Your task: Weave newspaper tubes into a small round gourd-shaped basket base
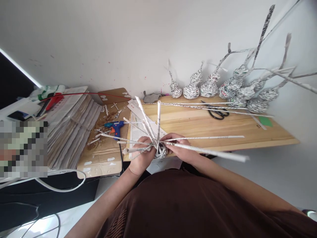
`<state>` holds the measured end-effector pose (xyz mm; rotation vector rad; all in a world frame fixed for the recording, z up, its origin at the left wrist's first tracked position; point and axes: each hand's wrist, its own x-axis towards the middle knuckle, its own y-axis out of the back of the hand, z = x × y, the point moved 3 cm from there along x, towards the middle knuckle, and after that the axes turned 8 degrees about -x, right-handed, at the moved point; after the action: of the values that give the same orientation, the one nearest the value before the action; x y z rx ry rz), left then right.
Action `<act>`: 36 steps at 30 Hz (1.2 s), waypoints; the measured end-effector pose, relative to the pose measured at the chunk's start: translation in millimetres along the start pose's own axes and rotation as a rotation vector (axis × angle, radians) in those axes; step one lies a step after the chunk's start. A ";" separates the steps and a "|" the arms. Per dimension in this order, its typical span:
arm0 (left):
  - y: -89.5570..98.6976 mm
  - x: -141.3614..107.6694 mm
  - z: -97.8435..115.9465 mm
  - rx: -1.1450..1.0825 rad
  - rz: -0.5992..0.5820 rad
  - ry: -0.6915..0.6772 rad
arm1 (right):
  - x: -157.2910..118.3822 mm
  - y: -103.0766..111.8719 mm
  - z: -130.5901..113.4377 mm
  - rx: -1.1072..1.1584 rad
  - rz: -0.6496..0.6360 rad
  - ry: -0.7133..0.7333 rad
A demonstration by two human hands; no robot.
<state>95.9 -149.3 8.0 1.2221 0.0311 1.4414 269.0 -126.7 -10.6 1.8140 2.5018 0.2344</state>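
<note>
A small woven paper piece (161, 152) is at the front edge of the wooden board, with long rolled paper tubes spreading out from it. My left hand (141, 158) wraps round its left side, among several tubes that point left. On the right side, my right hand (182, 150) has its fingers closed on the piece near the base of the tubes. One thick white tube (210, 151) passes over my right hand and points right. Two tubes stand nearly upright between my hands. My fingertips are partly hidden by the tubes.
Several woven gourd shapes (191, 87) stand along the wall on the wooden board (190, 124). Black scissors (216, 112) and loose paper tubes lie before them. At the left are a blue glue gun (116, 128), paper scraps, cardboard (104, 165) and a tall newspaper stack (74, 132).
</note>
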 end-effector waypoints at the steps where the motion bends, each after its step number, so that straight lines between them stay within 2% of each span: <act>1: -0.7 0.1 -0.8 -0.018 0.003 0.011 | -0.5 0.6 1.6 -0.013 -0.012 -0.034; 4: -2.2 0.5 -1.0 -0.043 0.020 0.028 | -3.6 4.2 6.1 -0.077 -0.044 -0.156; 6: -2.6 0.6 -0.2 -0.042 0.027 0.027 | -7.7 8.7 3.5 -0.191 -0.027 -0.157; 10: -1.6 -0.1 -0.1 0.017 0.066 0.062 | -19.3 15.9 -16.3 -0.514 0.028 0.033; 13: -2.1 0.3 -0.5 0.054 0.060 0.123 | -23.1 15.6 -31.1 -0.619 0.048 0.195; 16: -4.0 1.6 1.9 0.054 0.025 0.124 | -16.7 11.3 -38.9 -0.712 0.098 0.364; 19: -6.1 2.4 4.8 0.050 -0.019 0.107 | -4.6 4.3 -37.1 -0.809 0.089 0.415; 23: -6.7 2.7 5.2 -0.027 -0.019 0.195 | 2.0 -0.5 -31.1 -0.846 0.124 0.390; 26: -7.6 2.5 4.9 -0.103 -0.010 0.272 | -1.5 -1.2 -26.1 -0.784 0.178 0.338; 29: -9.7 1.5 3.3 -0.157 0.005 0.315 | -4.9 -2.1 -20.6 -0.619 0.194 0.276; 36: -12.0 -4.8 -1.4 -0.214 0.116 0.208 | 0.9 -2.7 -12.0 -0.028 0.149 0.092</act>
<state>102.4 -148.2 -3.2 0.9090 -0.0513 1.6240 264.7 -127.8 0.9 2.0251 2.4096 0.3641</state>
